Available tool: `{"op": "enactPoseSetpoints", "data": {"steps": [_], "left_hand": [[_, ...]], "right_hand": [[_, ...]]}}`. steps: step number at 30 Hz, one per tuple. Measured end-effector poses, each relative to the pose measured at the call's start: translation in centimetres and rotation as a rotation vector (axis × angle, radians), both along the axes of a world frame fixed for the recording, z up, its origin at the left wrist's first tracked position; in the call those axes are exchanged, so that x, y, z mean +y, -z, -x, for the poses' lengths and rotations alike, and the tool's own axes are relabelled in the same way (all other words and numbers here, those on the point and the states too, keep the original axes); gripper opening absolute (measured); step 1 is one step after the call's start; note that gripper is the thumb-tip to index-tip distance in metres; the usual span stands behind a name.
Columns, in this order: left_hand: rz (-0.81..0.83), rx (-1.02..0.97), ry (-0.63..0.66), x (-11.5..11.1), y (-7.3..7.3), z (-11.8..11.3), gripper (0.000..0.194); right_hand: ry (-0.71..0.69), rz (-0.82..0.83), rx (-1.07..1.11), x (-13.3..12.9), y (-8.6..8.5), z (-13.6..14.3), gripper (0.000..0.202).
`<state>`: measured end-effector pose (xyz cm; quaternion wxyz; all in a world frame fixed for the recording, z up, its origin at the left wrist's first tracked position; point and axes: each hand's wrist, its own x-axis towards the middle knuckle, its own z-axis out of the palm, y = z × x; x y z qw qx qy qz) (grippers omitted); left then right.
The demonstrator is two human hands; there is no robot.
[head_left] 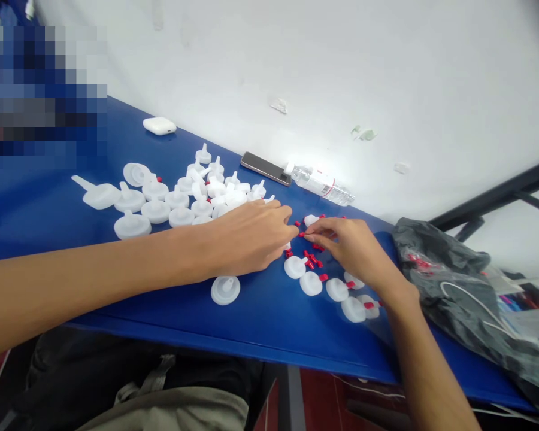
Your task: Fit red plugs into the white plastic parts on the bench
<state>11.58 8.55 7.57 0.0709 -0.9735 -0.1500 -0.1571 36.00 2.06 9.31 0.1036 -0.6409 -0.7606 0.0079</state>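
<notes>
My left hand (pixel 256 236) reaches across the table with its fingers curled and closed. Whatever it holds is hidden under the fingers. Opposite it, my right hand (pixel 348 242) is closed in a pinch, thumb and forefinger at a small red cap (pixel 302 234) between both hands. Loose red caps (pixel 313 260) lie just below the right fingers. White round nozzle lids (pixel 156 211) are heaped beyond my left forearm. Several white lids with red caps on their spouts (pixel 311 284) lie below my right hand. One bare white lid (pixel 225 290) sits near the front edge.
Along the wall lie a white earbud case (pixel 159 126), a phone (pixel 266 168) and a clear plastic bottle (pixel 323 184) on its side. A dark plastic bag (pixel 449 299) with a white cable covers the right end of the blue table (pixel 251 326).
</notes>
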Motion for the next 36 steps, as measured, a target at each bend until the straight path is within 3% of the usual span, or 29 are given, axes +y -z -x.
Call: {"op": "enactPoseSetpoints", "data": {"steps": [6,11,16,23,36], "left_hand": [[0.009,-0.016,0.004,-0.1,-0.1,0.0,0.011],[0.016,-0.045,0.028,0.3,0.1,0.1,0.008],[0.011,-0.081,0.071,0.6,0.1,0.5,0.023],[0.002,-0.14,0.106,0.1,-0.8,0.7,0.039],[-0.078,-0.193,0.122,-0.6,-2.1,0.5,0.036]], "right_hand": [[-0.011,-0.037,0.09,-0.3,-0.4,0.3,0.01],[-0.024,-0.089,0.302,-0.8,-0.9,0.9,0.011],[-0.049,-0.117,0.443,-1.2,-1.5,1.9,0.019],[-0.048,-0.206,0.597,-1.6,-1.9,2.6,0.01],[-0.032,-0.113,0.928,-1.8,-2.6,2.1,0.009]]}}
